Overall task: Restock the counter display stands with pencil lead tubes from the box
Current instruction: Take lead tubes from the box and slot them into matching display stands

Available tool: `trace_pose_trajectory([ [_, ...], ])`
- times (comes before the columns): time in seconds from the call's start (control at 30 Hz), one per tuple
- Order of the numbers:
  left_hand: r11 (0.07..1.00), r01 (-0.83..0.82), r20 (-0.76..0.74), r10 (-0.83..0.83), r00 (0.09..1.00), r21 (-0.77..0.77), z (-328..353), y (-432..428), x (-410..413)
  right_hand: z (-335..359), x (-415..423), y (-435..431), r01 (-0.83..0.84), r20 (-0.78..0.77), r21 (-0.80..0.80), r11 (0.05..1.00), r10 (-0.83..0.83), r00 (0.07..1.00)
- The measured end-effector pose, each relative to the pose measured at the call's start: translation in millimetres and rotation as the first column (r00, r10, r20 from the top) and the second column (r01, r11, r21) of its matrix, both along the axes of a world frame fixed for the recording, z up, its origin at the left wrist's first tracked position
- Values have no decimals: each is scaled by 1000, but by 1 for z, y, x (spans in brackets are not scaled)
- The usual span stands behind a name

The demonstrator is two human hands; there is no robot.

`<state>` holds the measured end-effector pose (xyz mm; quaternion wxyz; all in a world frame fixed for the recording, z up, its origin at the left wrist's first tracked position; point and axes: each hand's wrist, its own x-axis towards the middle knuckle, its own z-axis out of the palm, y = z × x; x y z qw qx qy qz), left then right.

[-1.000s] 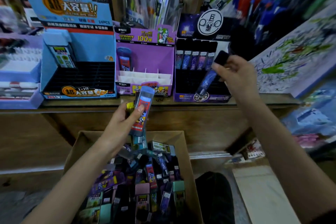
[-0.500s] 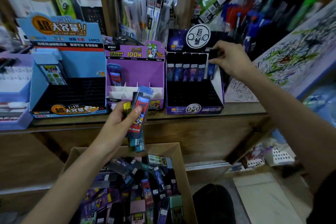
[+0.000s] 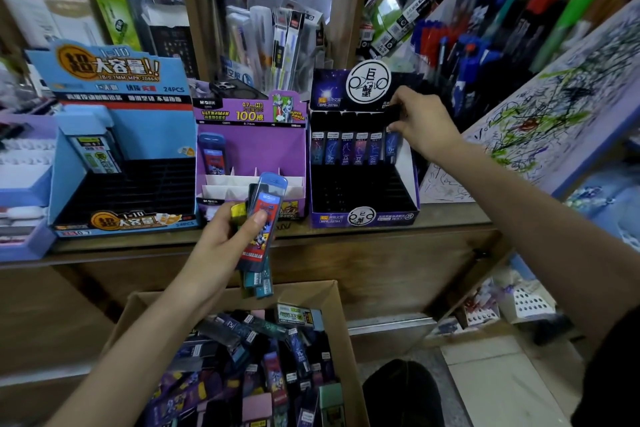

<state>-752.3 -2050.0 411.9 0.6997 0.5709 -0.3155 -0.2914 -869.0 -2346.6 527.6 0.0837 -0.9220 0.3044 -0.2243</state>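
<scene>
Three display stands sit on the wooden counter: a blue stand [image 3: 117, 135], a purple stand [image 3: 252, 146] and a dark constellation stand [image 3: 363, 204]. My right hand [image 3: 420, 121] pinches the black cap of a dark blue lead tube [image 3: 392, 146] standing at the right end of the dark stand's back row, beside several similar tubes. My left hand [image 3: 225, 236] grips a small bundle of lead tubes [image 3: 263, 225] in front of the purple stand; the front one is red and blue. Below, an open cardboard box [image 3: 332, 302] holds several mixed tubes.
Hanging pens and packaged stationery crowd the shelves behind and to the right. A scribbled test pad [image 3: 540, 121] leans at the right of the dark stand. A lilac tray unit [image 3: 20, 184] stands at far left. A dark rounded object [image 3: 401, 392] lies on the floor beside the box.
My right hand carried the dark blue tube up from the front of the dark stand and set it into the back row's right end. The left hand's bundle stayed roughly in place.
</scene>
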Motion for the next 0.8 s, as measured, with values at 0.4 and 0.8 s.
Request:
trace_pose_trajectory([
  [0.4, 1000, 2, -9, -2, 1000, 0, 7, 0, -4, -5, -1, 3, -11, -90, -126, 992, 0, 996],
  [0.8, 1000, -1, -63, 0, 998, -19, 14, 2, -12, -15, 4, 102, -253, 289, 319, 913, 160, 944],
])
